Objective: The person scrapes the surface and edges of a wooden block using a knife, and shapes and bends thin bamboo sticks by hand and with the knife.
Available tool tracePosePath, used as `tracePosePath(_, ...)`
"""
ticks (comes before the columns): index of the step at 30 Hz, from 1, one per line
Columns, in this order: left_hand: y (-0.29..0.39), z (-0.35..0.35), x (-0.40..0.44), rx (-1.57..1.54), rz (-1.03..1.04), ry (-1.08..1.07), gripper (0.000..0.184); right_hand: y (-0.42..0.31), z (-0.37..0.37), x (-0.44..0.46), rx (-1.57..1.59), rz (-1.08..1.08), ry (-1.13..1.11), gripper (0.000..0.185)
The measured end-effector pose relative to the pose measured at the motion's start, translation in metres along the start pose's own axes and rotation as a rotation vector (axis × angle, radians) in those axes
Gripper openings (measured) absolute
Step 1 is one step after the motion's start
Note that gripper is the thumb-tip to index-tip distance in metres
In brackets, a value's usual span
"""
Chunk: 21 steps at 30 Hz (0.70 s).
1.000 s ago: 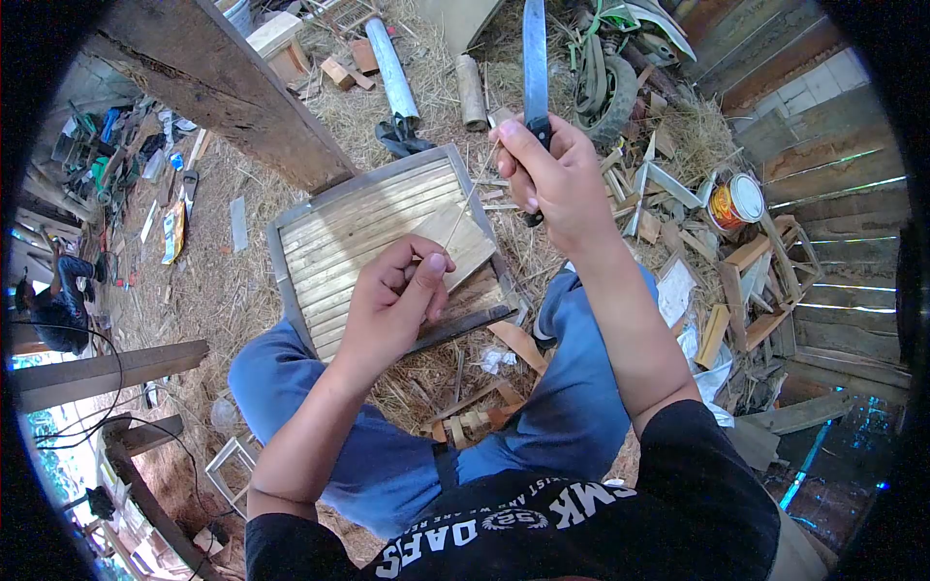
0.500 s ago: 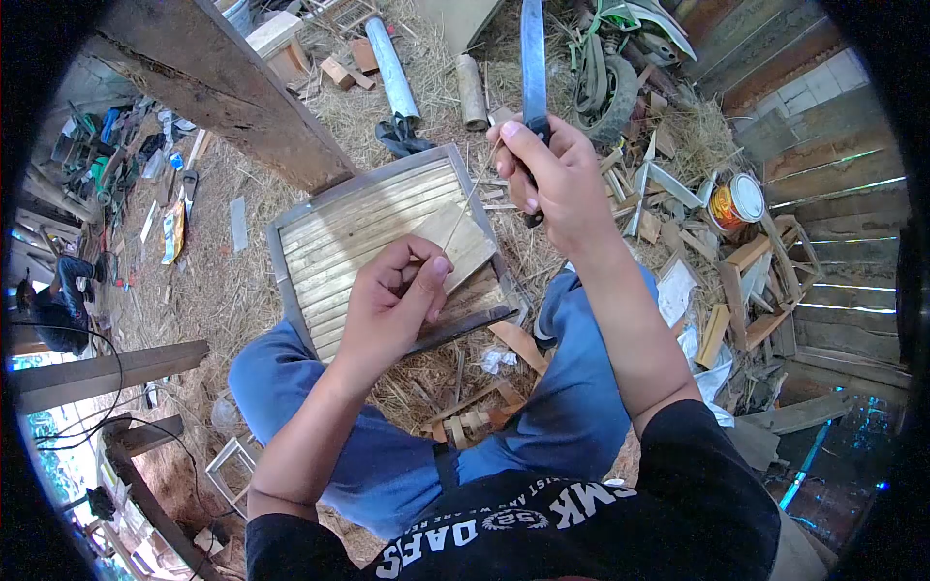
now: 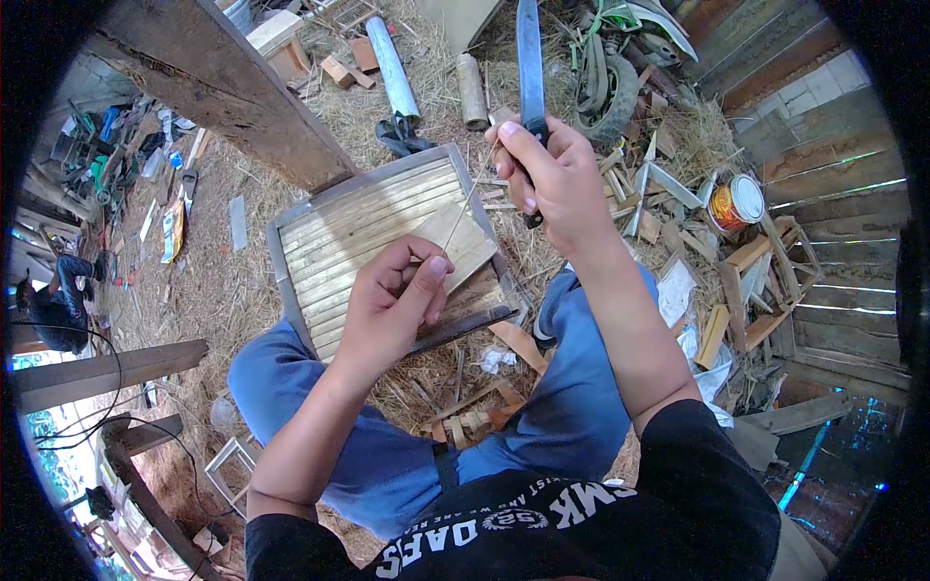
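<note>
My right hand (image 3: pixel 552 179) is closed round the black handle of a knife (image 3: pixel 531 68), its long blade pointing up and away from me. Between the thumb and fingers of my left hand (image 3: pixel 402 295) is one end of a thin wooden strip (image 3: pixel 461 213). The strip slants up toward the fingertips of my right hand; whether they grip its far end is hard to make out. Below both hands a framed slatted wooden panel (image 3: pixel 363 218) lies in front of my legs. A flat board (image 3: pixel 450 237) rests on its right side, partly hidden by my left hand.
A thick wooden post (image 3: pixel 232 97) rises at the left of the panel. Wood scraps, a grey pipe (image 3: pixel 390 68) and a tyre (image 3: pixel 610 102) lie on the straw-covered ground. A paint bucket (image 3: pixel 736 201) and a wooden crate (image 3: pixel 765 281) stand right. Another person (image 3: pixel 63 305) is far left.
The knife has shifted very slightly, its blade a little lower and leaning left. My left hand and the strip look almost the same.
</note>
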<state>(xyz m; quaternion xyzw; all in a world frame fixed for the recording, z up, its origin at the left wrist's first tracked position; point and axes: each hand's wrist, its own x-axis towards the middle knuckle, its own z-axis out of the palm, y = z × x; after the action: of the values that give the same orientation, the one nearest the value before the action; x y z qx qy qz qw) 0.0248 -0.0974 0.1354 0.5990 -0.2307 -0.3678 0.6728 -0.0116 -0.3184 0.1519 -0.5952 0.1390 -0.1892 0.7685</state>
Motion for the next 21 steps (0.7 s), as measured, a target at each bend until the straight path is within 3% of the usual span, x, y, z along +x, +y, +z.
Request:
tracePosePath(9, 0.0027, -0.0025, 0.0, 0.003, -0.002, 0.011, 0.028, 0.0024, 0.0022, 0.0015, -0.02, -0.01, 0.013, 0.022)
tracePosePath(21, 0.0018, -0.0041, 0.0013, 0.006, -0.008, -0.041, 0.021, 0.0026, 0.0069, -0.0071, -0.004, 0.08, -0.046, 0.019)
